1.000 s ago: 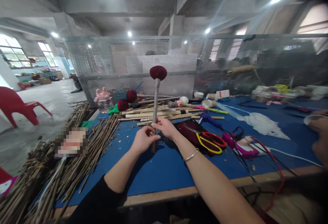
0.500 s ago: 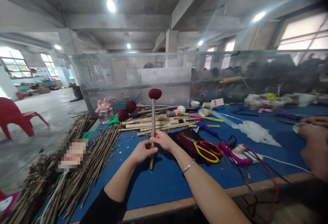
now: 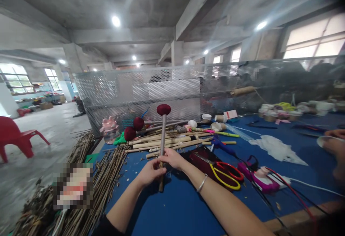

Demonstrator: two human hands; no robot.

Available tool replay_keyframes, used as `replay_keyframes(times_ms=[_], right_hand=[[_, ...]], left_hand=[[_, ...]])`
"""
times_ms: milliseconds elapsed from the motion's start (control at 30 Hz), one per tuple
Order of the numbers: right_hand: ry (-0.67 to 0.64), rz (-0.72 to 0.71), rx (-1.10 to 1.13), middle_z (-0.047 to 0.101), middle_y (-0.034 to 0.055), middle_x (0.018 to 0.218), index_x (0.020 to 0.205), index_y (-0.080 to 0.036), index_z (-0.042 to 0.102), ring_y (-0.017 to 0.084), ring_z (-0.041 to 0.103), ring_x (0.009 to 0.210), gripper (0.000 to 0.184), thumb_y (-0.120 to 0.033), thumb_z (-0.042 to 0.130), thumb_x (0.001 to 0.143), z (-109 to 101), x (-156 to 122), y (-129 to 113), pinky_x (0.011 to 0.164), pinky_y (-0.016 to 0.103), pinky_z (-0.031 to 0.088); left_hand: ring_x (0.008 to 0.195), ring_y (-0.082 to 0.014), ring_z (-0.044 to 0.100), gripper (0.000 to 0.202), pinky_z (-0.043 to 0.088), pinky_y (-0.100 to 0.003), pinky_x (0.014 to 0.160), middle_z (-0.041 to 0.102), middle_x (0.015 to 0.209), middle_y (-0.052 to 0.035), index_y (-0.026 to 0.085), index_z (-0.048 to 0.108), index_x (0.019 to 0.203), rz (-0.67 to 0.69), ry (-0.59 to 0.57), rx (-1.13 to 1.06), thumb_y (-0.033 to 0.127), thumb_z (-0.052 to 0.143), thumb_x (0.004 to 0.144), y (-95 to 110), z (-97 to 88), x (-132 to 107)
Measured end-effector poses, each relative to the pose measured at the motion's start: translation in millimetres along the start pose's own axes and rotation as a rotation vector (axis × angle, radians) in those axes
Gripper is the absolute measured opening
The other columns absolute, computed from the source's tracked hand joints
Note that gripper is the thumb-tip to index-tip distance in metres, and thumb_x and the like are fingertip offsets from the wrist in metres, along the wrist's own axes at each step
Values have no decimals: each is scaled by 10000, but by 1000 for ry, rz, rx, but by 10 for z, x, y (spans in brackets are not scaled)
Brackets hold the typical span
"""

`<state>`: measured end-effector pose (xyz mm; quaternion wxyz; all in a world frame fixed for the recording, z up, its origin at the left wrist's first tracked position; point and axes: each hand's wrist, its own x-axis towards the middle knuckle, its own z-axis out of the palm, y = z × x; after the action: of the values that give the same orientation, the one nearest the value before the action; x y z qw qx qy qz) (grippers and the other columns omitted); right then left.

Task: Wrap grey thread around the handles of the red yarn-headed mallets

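Observation:
Both my hands grip an upright stick (image 3: 163,131) topped by a dark red, rounded padded head. Grey wrapping covers its upper shaft, and a bare brown lower end shows below my fingers. My left hand (image 3: 149,173) pinches the lower shaft between thumb and fingers. Just above and beside it, my right hand (image 3: 173,158) closes round the same shaft. Behind the stick lie two similar dark red balls (image 3: 130,134) and several pale wooden sticks (image 3: 167,140). Right of my hands, scissors (image 3: 215,172) with yellow and red handles rest on dark red cloth (image 3: 198,161).
Bundled thin brown twigs (image 3: 101,182) cover the left of the blue table (image 3: 172,210). To the right are a blue glue gun (image 3: 221,145), a purple power strip (image 3: 269,186) with cables, and crumpled plastic (image 3: 277,149). A perforated metal screen (image 3: 107,88) stands behind. Another person's hand (image 3: 332,144) is at far right.
My view has tilted up, so the table things sit lower in the picture. Both hands keep their grip on the stick. The other person's hand has shifted toward the right edge.

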<state>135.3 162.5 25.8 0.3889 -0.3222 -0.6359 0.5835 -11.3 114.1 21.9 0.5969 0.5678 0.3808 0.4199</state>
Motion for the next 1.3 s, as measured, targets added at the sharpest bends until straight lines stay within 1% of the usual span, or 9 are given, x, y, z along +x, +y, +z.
replay_keyframes(times_ms=[167,400,567,700,833,933,1000,1167,1300], right_hand=[[93,-20,-116,484,-56,587,764,-153,485,74,442,517,253,-277,673,648,73,8,32,493,201,340],[-135,-46,83,447,-57,637,823,-157,484,61,431,539,303,-333,667,657,19,-186,-137,531,198,365],[-66,-42,0,476,-52,635,850,-168,465,84,472,539,262,-270,636,680,98,-203,-59,526,220,385],[-26,-61,-33,476,-48,655,863,-165,479,87,467,577,267,-257,645,675,76,-201,-54,561,224,388],[-166,-30,43,485,-37,694,836,-154,492,83,477,620,301,-305,677,654,-58,-236,-105,605,226,392],[-191,-2,34,482,-38,681,814,-153,482,84,484,616,302,-316,680,655,-88,-251,-122,600,227,392],[-168,-16,6,473,-43,674,795,-157,468,85,483,610,290,-306,676,658,-54,-250,-122,597,231,397],[-130,-25,-46,483,-47,677,815,-164,464,90,498,617,265,-266,662,670,20,-264,-162,603,235,410],[-209,9,25,509,-30,730,864,-154,490,88,512,648,283,-295,659,686,-28,-296,-206,623,229,411]], left_hand=[[435,-50,376,382,292,-191,455,456,492,56,124,531,654,10,200,151,344,792,482,-112,15,-2],[542,-84,500,414,370,-213,543,573,650,-27,100,582,759,-151,-27,-75,443,725,576,125,233,-202],[498,-72,461,437,355,-205,486,502,630,29,123,552,848,-42,104,28,382,754,559,-67,215,-183],[494,-67,453,370,356,-206,505,501,593,31,116,552,763,9,157,53,329,767,552,-144,162,-155],[541,-83,498,393,339,-203,515,574,652,-21,95,610,847,-71,-9,-26,357,748,589,-7,158,-212],[630,-116,555,399,369,-215,550,619,769,-79,92,618,865,-132,-130,-71,383,729,615,45,150,-245],[603,-104,539,390,372,-216,542,608,743,-67,92,609,863,-105,-108,-38,377,726,622,12,144,-240],[505,-62,446,357,353,-209,510,500,591,34,111,584,805,22,90,78,273,777,553,-89,151,-194],[577,-100,526,346,396,-240,570,586,674,-29,100,614,813,-59,-13,-8,330,746,591,-2,173,-219]])
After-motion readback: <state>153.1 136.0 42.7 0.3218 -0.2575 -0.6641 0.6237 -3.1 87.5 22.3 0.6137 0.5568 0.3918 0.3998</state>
